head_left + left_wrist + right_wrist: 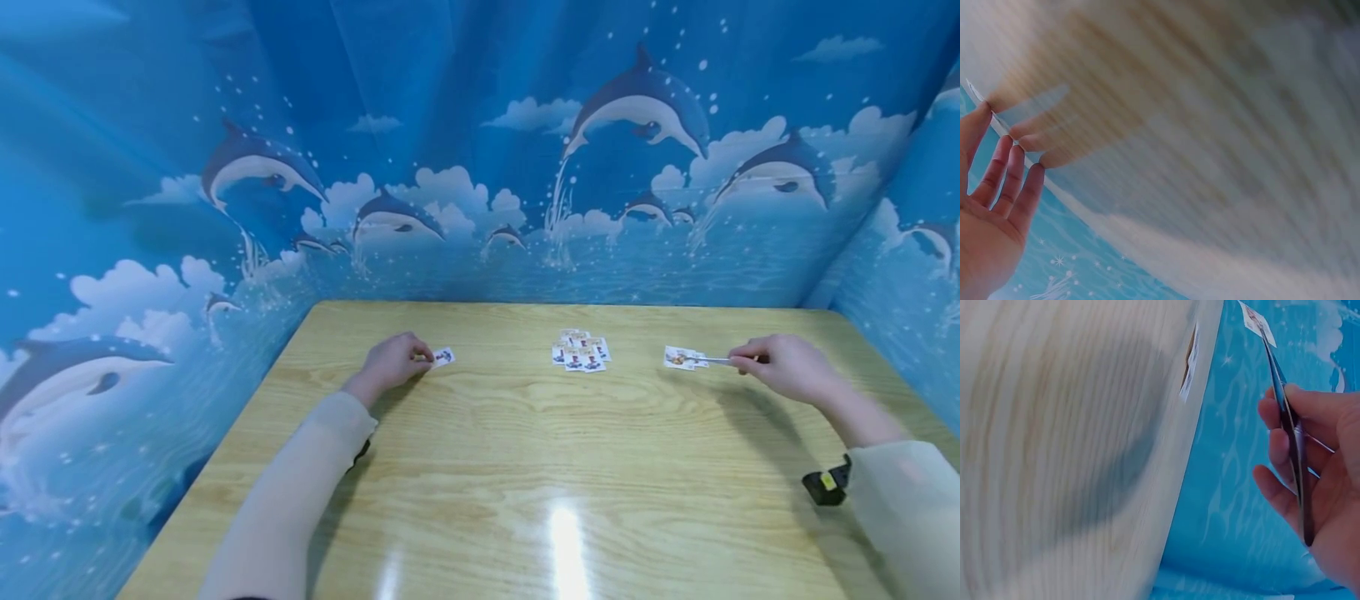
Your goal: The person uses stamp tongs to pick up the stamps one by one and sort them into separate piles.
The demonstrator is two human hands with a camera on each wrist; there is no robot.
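My right hand (787,367) holds metal tweezers (1291,425) between thumb and fingers. A small white printed card (1249,322) sits at the tweezers' tips, lifted off the table in the right wrist view. Below it, a few similar cards (1190,365) lie on the tabletop. My left hand (392,360) rests its fingertips on the table at the left, beside a single small card (444,357) with a coloured figure. In the left wrist view its fingers (1025,200) are nearly straight, the tips touching the surface; whether they touch the card is hard to tell.
Between the hands, a cluster of overlapping small picture cards (581,353) lies on the wooden table (487,467). A blue curtain with dolphins (465,150) hangs along the back and both sides of the table.
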